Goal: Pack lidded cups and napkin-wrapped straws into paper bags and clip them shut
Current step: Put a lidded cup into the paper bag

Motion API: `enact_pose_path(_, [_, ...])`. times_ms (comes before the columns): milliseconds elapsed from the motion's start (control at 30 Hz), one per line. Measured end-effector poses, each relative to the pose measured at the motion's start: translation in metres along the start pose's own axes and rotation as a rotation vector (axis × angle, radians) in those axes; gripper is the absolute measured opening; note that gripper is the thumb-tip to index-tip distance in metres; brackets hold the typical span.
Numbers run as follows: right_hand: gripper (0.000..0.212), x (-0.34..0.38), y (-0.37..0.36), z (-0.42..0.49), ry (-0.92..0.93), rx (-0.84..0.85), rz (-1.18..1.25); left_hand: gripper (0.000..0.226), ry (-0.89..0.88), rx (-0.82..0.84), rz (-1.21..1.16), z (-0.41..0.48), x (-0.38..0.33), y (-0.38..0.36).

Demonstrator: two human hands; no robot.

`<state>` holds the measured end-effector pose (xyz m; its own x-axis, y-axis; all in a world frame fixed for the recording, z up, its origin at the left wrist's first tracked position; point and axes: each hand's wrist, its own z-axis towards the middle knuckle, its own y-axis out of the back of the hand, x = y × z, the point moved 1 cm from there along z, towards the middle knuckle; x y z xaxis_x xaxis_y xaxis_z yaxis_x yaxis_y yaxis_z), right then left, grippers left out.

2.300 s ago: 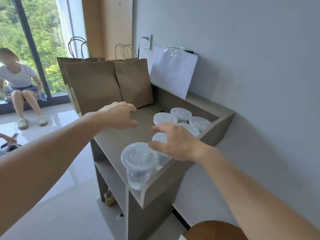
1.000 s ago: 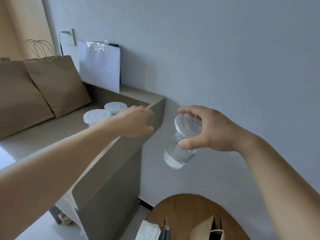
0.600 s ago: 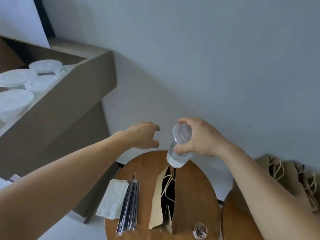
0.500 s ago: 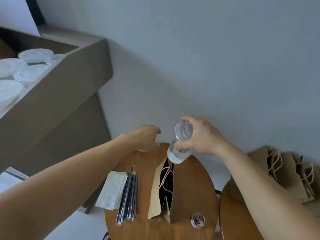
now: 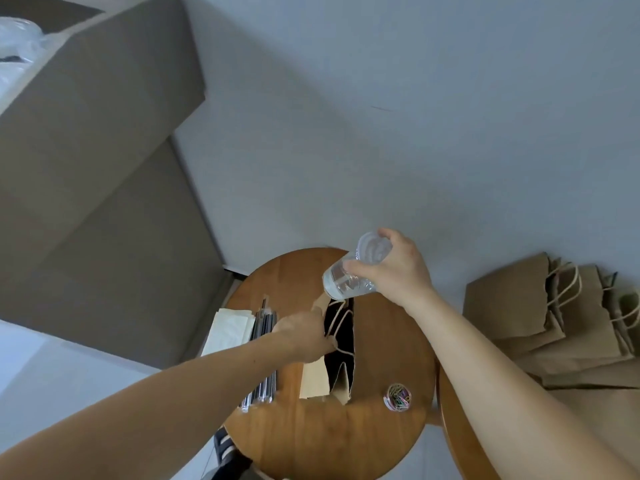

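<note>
The left hand has dropped to pinch the bag open; the right hand grips the cup just above it, ready to lower.

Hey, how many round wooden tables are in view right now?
2. One table holds the open paper bag, straws, napkins and paper clips. The second table stands right of it, mostly hidden under the right forearm.
</note>
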<state>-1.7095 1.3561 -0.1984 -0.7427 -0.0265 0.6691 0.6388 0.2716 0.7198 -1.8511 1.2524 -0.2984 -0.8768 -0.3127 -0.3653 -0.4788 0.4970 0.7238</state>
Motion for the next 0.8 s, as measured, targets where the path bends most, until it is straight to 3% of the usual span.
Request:
enact_pose_path(133, [0.108,-0.012,-0.011,-0.011,-0.076,-0.011,0.061,0.036,0.083,0.011,-0.182,0.005,0.012,-0.008])
enact_pose_path(300, [0.099,-0.031,-0.007,-0.024,-0.018,0.061,-0.018,0.013,0.158,0.002,-0.457,0.011,0.026,-0.014])
enact_pose_path(600, [0.095,-0.037,-0.018,-0.048,0.426,0.39,-0.711,0.005,0.151,-0.003,-0.481,0.013,0.03,-0.014])
enact_pose_path(800, [0.09,-0.047,-0.066,-0.048,0.523,0.52,-0.949,0.016,0.139,0.024,-0.459,0.01,0.024,-0.019])
